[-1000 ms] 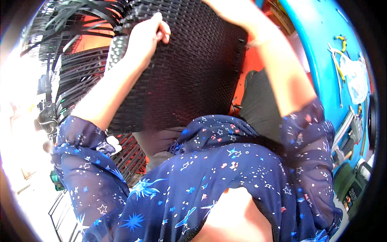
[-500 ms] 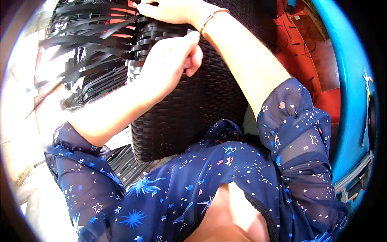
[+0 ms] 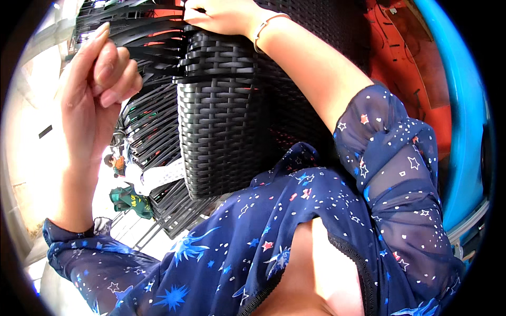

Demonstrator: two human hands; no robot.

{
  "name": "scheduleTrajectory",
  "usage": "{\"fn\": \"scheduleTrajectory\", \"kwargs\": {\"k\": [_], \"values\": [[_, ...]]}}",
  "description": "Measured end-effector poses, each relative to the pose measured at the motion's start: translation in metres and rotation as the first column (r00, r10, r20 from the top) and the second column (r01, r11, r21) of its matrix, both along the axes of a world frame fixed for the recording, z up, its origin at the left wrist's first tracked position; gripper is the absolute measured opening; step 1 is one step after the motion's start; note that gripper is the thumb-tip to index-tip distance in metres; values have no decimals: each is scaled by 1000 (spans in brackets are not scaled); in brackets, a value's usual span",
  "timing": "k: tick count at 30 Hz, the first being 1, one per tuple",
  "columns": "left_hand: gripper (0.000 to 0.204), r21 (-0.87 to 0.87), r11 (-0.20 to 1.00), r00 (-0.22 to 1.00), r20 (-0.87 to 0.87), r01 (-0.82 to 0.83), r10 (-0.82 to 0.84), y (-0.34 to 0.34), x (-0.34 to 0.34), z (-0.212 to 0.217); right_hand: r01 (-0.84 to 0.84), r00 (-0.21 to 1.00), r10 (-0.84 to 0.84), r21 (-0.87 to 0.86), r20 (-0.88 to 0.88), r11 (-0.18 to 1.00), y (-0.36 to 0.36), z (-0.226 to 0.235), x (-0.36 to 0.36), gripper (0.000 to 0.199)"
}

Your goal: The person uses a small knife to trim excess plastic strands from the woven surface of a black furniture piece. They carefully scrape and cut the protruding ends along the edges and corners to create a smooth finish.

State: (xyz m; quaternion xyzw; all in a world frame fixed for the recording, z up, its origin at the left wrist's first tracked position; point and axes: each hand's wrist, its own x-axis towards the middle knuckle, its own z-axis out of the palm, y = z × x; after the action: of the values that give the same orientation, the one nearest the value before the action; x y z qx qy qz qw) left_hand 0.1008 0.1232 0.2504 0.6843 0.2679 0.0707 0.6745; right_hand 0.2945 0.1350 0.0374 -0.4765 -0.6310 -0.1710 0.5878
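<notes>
A dark woven wicker panel (image 3: 216, 131), made of flat black plastic strips, stands upright in front of me with its rounded edge to the left. Loose black strips (image 3: 153, 39) fan out leftward from its upper edge. My right hand (image 3: 224, 16) rests at the top of the weave, its fingers closed at the edge where the strips come out. Raised to the left, apart from the panel, my left hand (image 3: 100, 79) has its fingers curled in. Whatever it may hold is hidden by the fingers.
Beside the panel's left edge lies a mass of black strips (image 3: 153, 137), with a dark green cloth-like item (image 3: 129, 203) below. A red floor (image 3: 390, 58) with black scraps spreads at the right. A large blue curved surface (image 3: 464, 121) borders the far right.
My left hand has swung left, away from the panel, with its fingers still curled. The right hand has stayed at the top edge. More of the woven side now shows.
</notes>
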Motion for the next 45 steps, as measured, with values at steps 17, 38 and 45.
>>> {"fn": "scheduleTrajectory", "kwargs": {"k": [17, 38, 45], "values": [[52, 279, 942, 962, 249, -185, 115, 29, -27, -58, -47, 939, -72, -333, -336, 942, -27, 23, -5, 22], [40, 835, 498, 963, 131, -236, 236, 8, -11, -54, -943, 176, 379, -45, -909, 330, -101, 36, -34, 31], [23, 906, 415, 957, -187, 80, 223, -3, -32, -82, -888, 459, 321, -444, -828, 123, -101, 25, -10, 35]]}}
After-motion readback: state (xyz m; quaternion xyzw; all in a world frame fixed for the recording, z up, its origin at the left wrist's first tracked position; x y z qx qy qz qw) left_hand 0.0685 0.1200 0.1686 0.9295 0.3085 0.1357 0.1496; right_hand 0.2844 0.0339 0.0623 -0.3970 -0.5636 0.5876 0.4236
